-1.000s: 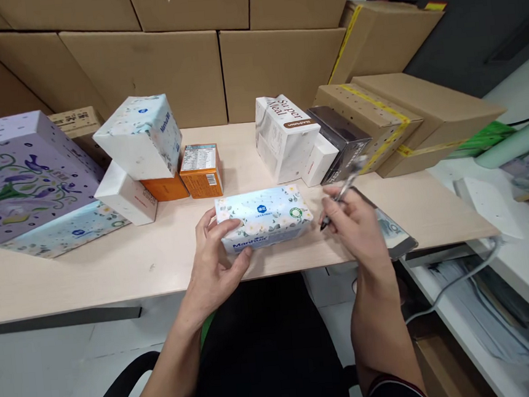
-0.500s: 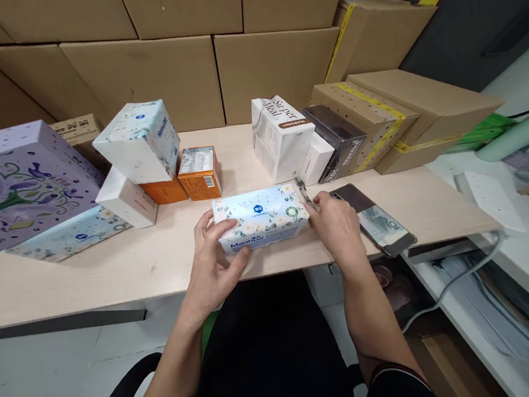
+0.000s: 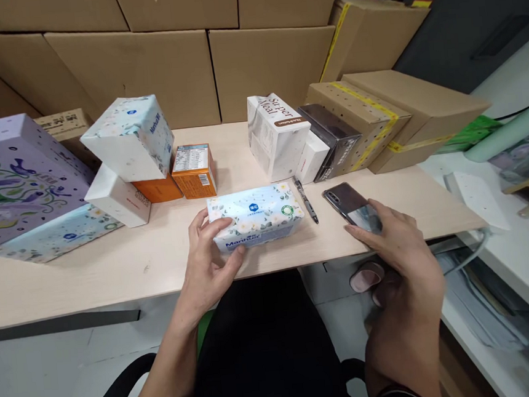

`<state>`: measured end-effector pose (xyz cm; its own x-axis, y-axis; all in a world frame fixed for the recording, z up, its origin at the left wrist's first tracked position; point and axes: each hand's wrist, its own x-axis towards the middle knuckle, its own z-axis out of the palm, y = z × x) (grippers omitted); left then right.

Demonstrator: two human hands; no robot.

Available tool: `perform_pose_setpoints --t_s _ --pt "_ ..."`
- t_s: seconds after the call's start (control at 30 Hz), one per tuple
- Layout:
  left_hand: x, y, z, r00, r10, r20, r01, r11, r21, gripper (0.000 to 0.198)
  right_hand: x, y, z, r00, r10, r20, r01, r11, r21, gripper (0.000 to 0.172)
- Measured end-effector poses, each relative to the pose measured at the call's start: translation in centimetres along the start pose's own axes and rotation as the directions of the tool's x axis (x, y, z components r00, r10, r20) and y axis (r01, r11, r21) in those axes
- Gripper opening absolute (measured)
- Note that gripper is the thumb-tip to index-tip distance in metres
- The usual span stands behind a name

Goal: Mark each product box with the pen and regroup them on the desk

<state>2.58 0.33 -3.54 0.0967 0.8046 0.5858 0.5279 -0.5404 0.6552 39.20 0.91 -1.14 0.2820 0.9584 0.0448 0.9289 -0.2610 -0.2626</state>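
Observation:
A pale blue floral tissue pack marked "Manhua" lies near the front edge of the table. My left hand grips its left end, fingers on top and thumb along the front side. Just right of the pack a dark pen rests on the table. My right hand is round the near end of a smartphone, thumb at its left edge and fingers across its right side. The phone lies face up or down, I cannot tell which, and its near part is hidden by the hand.
On the left stand a purple box, another tissue pack on a white box, and an orange box. At the back right are a white "Super Meal" box, a black box and cardboard boxes.
My right hand has left the pen beside the tissue pack and moved right onto the phone. The pen now lies free. My left hand stays on the tissue pack.

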Motion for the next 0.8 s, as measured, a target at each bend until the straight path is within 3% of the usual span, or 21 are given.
perform_pose_setpoints --t_s 0.27,0.37,0.43,0.5,0.57,0.7,0.8 --pt "-0.1 -0.3 0.0 1.0 0.015 -0.001 -0.015 0.999 0.031 0.053 -0.1 -0.3 1.0 0.985 -0.074 -0.158 0.087 0.993 0.077 0.078" --pt "-0.1 -0.3 0.1 1.0 0.007 -0.001 -0.007 1.0 0.019 0.052 -1.0 -0.3 1.2 0.975 0.0 -0.222 0.046 0.978 0.202 0.082" --pt "-0.1 -0.2 0.1 1.0 0.002 0.001 -0.002 1.0 0.014 0.051 -1.7 -0.3 1.3 0.961 0.101 -0.257 0.011 0.916 0.401 0.082" --pt "-0.1 -0.2 0.1 1.0 0.003 0.0 -0.003 1.0 0.017 0.051 -2.5 -0.8 1.1 0.95 0.199 -0.242 0.012 0.749 0.662 0.08" --pt "-0.1 -0.2 0.1 1.0 0.002 -0.006 -0.002 1.0 0.022 0.052 -3.4 -1.8 0.6 0.965 0.209 -0.158 0.033 0.502 0.864 0.076" --pt "0.0 -0.1 0.1 1.0 -0.005 -0.008 0.005 1.0 0.015 0.05 -5.3 -5.2 -0.5 0.999 0.019 0.04 -0.042 0.069 0.997 0.078" --pt "0.0 -0.1 0.1 1.0 -0.01 -0.003 0.01 1.0 0.018 0.05 -6.8 -8.3 -0.3 0.971 -0.144 0.192 -0.204 -0.077 0.976 0.083"
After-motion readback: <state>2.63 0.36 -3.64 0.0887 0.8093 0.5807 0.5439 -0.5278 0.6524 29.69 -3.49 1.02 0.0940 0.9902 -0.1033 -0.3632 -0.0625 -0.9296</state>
